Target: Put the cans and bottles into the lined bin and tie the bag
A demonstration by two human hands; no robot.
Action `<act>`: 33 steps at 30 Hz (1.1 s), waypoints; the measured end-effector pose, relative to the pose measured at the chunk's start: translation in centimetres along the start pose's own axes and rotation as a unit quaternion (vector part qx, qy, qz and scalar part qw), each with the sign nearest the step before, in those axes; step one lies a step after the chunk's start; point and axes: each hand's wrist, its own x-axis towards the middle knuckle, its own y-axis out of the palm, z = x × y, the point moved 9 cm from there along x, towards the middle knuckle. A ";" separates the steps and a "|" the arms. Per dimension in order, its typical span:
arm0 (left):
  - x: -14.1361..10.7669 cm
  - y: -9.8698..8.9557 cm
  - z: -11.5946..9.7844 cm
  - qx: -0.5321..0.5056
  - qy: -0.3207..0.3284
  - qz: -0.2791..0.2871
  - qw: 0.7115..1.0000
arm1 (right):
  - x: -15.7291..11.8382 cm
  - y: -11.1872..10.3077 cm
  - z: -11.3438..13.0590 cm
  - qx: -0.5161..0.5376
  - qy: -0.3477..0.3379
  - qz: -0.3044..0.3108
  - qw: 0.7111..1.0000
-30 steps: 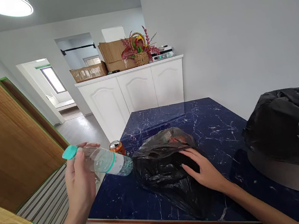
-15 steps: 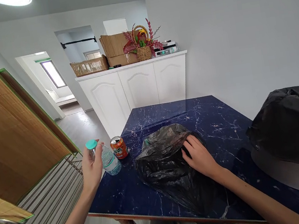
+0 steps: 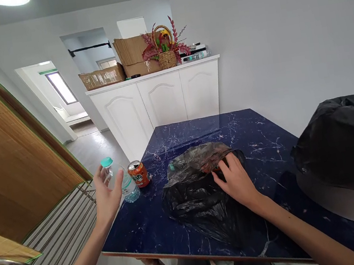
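Head view: the left fingers (image 3: 118, 184) are standing wide apart around the bottle (image 3: 128, 189), contact unclear; it is standing on the table (image 3: 145, 227), the can (image 3: 140, 177) just right of them. Right fingers (image 3: 234, 162) are resting bent at the bag's (image 3: 201, 202) mouth, grip hidden. Nudging by the left thumb could be tipping the bottle canward.

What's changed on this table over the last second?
The left hand has swung the tilted bottle upright and stood it beside the orange can; its grip now looks loosened. The right hand has reached farther forward into the black bag. The can and the bag-covered bin stayed put.
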 end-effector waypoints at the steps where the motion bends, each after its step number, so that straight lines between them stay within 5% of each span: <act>1: -0.2 -0.2 0.2 0.007 -0.001 0.000 1.000 | -0.3 -0.4 0.1 0.002 0.000 -0.001 1.000; 6: -0.4 -0.2 1.3 0.031 -0.017 0.027 0.999 | -0.5 -0.5 1.0 0.022 -0.032 0.030 0.999; 14: -1.4 1.3 3.7 0.033 -0.121 0.110 0.986 | 0.5 2.3 0.0 -0.031 -0.039 0.115 0.992; 23: -2.1 1.1 3.9 0.084 -0.083 0.092 0.989 | 2.1 5.2 -2.8 -0.067 -0.018 0.227 0.971; 26: -2.5 -0.9 1.7 0.143 0.024 0.000 0.989 | 2.3 4.5 -2.7 -0.042 -0.024 0.256 0.966; 30: -5.4 -3.1 -4.7 0.192 0.217 -0.105 0.951 | 2.0 2.0 -1.5 0.018 -0.033 0.286 0.957; 33: -8.0 -1.5 -9.1 0.165 0.299 -0.018 0.940 | 1.7 -0.6 0.0 0.072 -0.037 0.304 0.949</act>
